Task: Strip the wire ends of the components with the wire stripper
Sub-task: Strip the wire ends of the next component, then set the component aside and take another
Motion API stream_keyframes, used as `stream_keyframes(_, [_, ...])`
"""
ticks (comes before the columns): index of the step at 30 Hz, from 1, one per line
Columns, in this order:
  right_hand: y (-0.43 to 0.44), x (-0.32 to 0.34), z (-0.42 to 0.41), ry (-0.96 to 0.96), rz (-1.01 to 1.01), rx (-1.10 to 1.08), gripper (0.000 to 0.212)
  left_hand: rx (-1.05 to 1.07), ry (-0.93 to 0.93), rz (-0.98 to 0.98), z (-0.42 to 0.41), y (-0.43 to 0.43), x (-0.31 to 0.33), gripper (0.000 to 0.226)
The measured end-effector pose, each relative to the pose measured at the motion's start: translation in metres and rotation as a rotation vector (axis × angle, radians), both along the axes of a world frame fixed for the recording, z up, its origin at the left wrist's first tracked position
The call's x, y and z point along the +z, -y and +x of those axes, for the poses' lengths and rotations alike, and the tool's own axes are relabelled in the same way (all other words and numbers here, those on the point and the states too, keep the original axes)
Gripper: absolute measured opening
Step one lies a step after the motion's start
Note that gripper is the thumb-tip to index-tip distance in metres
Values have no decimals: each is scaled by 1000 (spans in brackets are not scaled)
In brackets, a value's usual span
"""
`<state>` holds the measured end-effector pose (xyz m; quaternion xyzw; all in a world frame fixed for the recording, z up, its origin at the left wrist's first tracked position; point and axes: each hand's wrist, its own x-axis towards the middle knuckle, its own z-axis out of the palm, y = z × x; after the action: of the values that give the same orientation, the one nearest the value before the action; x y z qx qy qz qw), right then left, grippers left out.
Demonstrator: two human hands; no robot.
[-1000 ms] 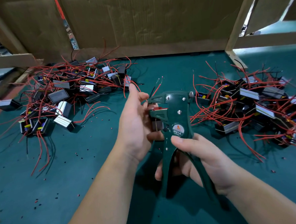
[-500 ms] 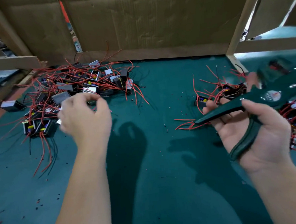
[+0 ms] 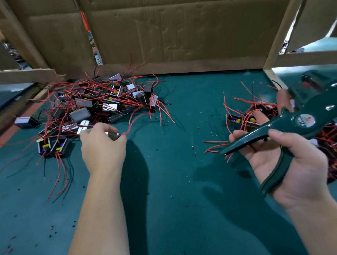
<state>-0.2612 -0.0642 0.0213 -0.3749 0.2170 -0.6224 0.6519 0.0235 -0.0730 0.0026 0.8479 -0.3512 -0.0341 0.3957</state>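
**Stripper raised at right, one component in the left hand**

Cardboard wall [image 3: 178, 29] at the back, green mat [image 3: 176, 185] underneath. Large heap of red-wired components [image 3: 96, 105] back left, smaller heap [image 3: 247, 115] at right. Wire stripper [image 3: 307, 118] is off the mat, above the smaller heap. Right hand [image 3: 294, 165]: thumb clamps the upper handle, lower handle lies across the palm, fingers loosely spread. Left hand [image 3: 103, 150], at the large heap's near edge, curls round one small component [image 3: 113, 135].

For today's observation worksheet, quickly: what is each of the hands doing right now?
Left hand: fingers curled round a small component.
Right hand: holding the wire stripper.
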Motion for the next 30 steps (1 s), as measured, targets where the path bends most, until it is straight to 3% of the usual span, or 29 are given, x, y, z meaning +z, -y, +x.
stream_keyframes(3, [-1, 0, 1, -5, -2, 69, 69, -192, -48, -286, -13, 3, 9, 16])
stream_keyframes(6, [-2, 0, 2, 12, 18, 203, 71, -521, -336, -540, -36, 3, 19, 24])
stream_keyframes(8, [-4, -1, 5, 4, 71, 277, 70, -703, -558, -630, -51, 1, 21, 15])
stream_keyframes(11, [-6, -1, 10, -30, 196, 341, 71, -735, -773, -596, -68, -1, 22, 23])
stream_keyframes(15, [-7, -1, 15, -110, 382, 376, 44, -625, -735, -512, -80, -1, 22, 26])
stream_keyframes(18, [-4, -3, 17, -173, 485, 398, 47, -623, -830, -497, -81, -1, 24, 19])
stream_keyframes(20, [-4, -5, 18, -196, 536, 395, 51, -685, -792, -444, -81, -2, 25, 6])
stream_keyframes(23, [-4, -7, 19, -172, 560, 412, 55, -768, -760, -394, -82, -3, 23, 13])
stream_keyframes(30, [-7, -3, 21, -91, 448, 425, 53, -813, -880, -356, -84, -8, 25, 19])
